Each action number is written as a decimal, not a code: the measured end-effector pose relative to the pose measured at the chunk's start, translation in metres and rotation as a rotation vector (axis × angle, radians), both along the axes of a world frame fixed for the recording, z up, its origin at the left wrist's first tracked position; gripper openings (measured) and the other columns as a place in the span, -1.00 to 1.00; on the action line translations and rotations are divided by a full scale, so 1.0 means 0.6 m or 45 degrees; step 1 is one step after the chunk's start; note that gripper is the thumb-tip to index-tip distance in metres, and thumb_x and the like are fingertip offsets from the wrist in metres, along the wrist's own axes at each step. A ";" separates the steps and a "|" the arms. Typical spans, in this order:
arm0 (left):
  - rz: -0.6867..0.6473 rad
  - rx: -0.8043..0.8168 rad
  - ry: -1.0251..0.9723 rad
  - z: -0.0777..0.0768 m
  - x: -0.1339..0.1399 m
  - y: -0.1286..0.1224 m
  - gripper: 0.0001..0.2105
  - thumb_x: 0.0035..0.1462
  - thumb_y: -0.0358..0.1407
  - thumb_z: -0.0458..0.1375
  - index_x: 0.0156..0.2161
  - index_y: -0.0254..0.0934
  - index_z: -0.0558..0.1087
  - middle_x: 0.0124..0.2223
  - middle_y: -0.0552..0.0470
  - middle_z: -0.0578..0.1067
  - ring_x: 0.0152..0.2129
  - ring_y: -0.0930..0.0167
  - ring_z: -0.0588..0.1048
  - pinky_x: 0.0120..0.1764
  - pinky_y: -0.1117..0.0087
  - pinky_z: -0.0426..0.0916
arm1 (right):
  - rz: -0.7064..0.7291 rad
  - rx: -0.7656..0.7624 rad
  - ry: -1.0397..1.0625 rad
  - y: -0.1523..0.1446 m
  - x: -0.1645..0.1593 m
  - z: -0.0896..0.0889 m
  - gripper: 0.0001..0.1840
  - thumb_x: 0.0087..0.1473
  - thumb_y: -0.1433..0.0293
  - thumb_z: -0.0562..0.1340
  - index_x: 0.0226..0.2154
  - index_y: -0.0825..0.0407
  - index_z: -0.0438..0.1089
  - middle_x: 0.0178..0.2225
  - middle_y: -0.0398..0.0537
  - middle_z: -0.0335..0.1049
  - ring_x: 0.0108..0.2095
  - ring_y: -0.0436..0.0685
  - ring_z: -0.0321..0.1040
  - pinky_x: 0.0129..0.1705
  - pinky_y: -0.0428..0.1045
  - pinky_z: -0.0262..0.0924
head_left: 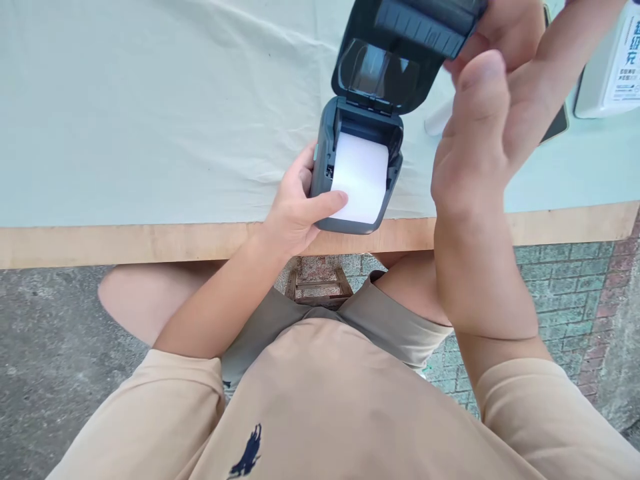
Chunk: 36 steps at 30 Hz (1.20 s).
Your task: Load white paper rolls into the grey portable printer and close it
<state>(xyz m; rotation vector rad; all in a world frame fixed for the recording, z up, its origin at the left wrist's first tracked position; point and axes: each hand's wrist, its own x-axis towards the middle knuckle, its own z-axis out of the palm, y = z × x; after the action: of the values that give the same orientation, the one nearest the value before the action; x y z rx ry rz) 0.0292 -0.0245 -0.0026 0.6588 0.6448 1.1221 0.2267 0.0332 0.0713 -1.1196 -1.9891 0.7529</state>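
A dark portable label printer (320,193) is held over the front edge of the table, its lid (425,73) swung up and back. Inside the bay lies white paper (361,170), probably a roll. My left hand (300,207) grips the printer's left side, with the thumb pressing on the paper. Beside the raised lid, my right hand (480,140) has its thumb and a long finger spread apart. Other fingers bend behind the thumb near the lid's right edge; whether they touch it I cannot tell.
A pale cloth (150,113) covers the table, with a bare wooden edge (125,245) in front. Behind my right hand are a small white object (438,120), partly hidden, and a dark flat phone-like device (556,127). A white printed box (595,90) stands at far right.
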 end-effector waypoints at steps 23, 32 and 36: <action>0.034 -0.094 -0.156 0.024 0.005 -0.002 -0.89 0.19 -0.26 0.17 -0.15 -0.06 0.42 -0.20 0.07 0.52 0.07 0.26 0.46 0.12 0.18 0.42 | 0.108 -0.588 0.426 -0.033 -0.050 -0.050 -0.48 -0.06 0.15 0.38 -0.09 -0.08 0.21 -0.22 -0.16 0.27 -0.24 0.00 0.27 -0.31 -0.09 0.28; 0.091 -0.112 -0.004 0.023 0.011 0.006 -0.60 0.32 -0.04 -0.12 -0.14 -0.19 0.49 -0.15 -0.02 0.57 0.15 0.21 0.38 0.09 0.18 0.43 | 0.122 -0.499 0.366 -0.031 -0.047 -0.068 -0.51 0.09 0.00 0.19 -0.01 -0.15 0.16 -0.23 -0.14 0.28 -0.28 0.05 0.23 -0.20 0.01 0.27; 0.070 -0.116 0.018 0.022 0.009 0.006 -0.59 0.34 -0.06 -0.15 -0.12 -0.19 0.49 -0.12 -0.02 0.58 0.21 0.22 0.32 0.17 0.19 0.37 | 0.162 -0.498 0.348 -0.029 -0.044 -0.073 -0.47 0.10 -0.06 0.13 0.03 -0.17 0.10 -0.19 -0.13 0.29 -0.25 0.08 0.26 -0.21 0.03 0.30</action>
<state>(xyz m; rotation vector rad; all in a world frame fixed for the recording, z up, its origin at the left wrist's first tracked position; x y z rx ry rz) 0.0345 -0.0209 0.0104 0.5742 0.7255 1.1330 0.2002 0.0156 0.0278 -1.0430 -1.7353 1.3310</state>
